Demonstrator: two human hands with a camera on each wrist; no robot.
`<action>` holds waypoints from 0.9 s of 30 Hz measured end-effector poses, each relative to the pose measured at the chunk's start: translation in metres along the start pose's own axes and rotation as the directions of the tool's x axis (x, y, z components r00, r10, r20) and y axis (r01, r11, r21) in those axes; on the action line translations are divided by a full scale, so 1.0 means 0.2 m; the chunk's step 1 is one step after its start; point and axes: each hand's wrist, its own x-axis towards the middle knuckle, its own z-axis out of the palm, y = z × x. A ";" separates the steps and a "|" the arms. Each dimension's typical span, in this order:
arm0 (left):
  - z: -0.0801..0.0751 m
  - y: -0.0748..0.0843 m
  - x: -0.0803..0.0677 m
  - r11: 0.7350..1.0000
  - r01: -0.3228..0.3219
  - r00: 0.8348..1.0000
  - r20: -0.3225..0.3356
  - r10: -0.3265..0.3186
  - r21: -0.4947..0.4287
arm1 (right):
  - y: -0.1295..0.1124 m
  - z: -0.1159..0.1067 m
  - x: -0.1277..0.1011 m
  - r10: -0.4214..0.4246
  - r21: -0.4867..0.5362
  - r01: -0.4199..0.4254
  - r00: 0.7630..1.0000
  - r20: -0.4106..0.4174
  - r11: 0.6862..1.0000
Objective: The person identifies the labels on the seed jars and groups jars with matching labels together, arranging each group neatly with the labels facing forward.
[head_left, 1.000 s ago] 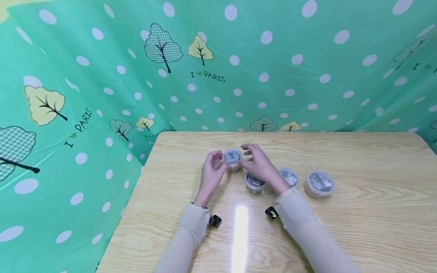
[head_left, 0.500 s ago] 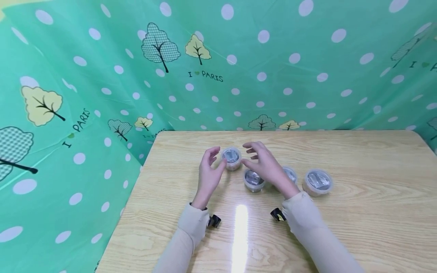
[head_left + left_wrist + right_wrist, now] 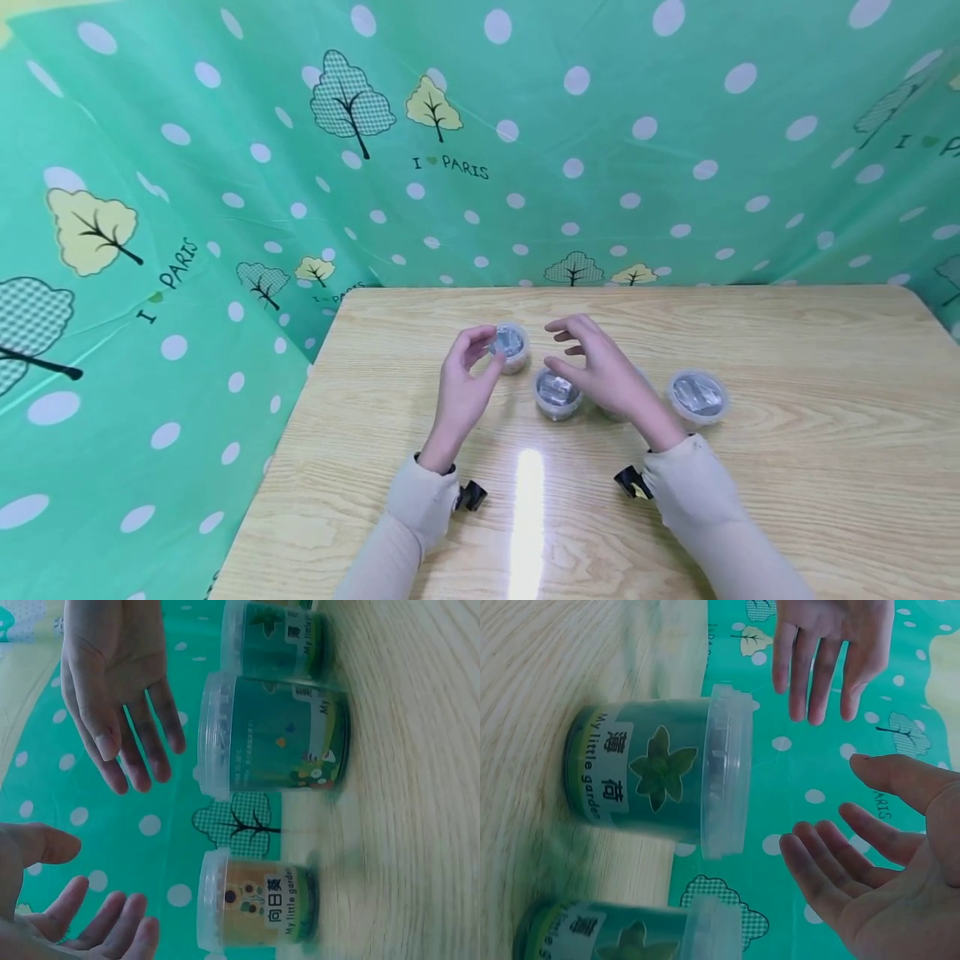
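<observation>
My left hand hovers beside the far-left lidded plastic tub, fingers loosely bent and holding nothing. In the left wrist view that tub has an orange label with sunflowers and "My little garden". Slightly above the second tub, my right hand hangs with spread, relaxed fingers and nothing in them. The right wrist view shows a tub with a green label and mint leaves, apart from my right hand. My right forearm mostly covers the third tub.
A fourth tub stands to the right on the wooden table. Behind and to the left hangs a green dotted cloth. Dark wrist mounts stick out near both sleeves.
My right hand has drawn away to the right from the far-left tub, which stays in place. The left hand has stayed beside that tub, shifting only slightly.
</observation>
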 end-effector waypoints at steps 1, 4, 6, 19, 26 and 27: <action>0.00 0.00 -0.01 1.000 0.001 1.000 0.014 -0.001 -0.017 | 0.00 0.00 -0.01 -0.005 -0.005 0.005 1.000 0.001 1.000; 0.02 0.00 -0.03 0.999 0.024 0.999 0.045 -0.022 -0.043 | 0.00 -0.02 -0.04 -0.006 -0.022 0.006 1.000 0.006 1.000; 0.03 0.00 -0.04 0.999 0.036 0.998 0.059 -0.033 -0.037 | 0.01 -0.02 -0.06 0.004 -0.033 -0.004 1.000 0.010 0.999; 0.05 -0.06 -0.08 0.999 0.020 0.987 0.160 -0.024 0.031 | 0.03 -0.04 -0.13 0.009 -0.076 -0.007 1.000 0.021 0.997; 0.09 -0.08 -0.08 0.999 0.026 0.969 0.243 -0.035 0.038 | 0.04 -0.01 -0.18 0.016 -0.149 -0.014 1.000 0.010 0.989; 0.09 -0.08 -0.08 0.999 0.035 0.967 0.253 -0.044 0.041 | 0.05 0.00 -0.18 0.015 -0.157 -0.013 1.000 0.009 0.987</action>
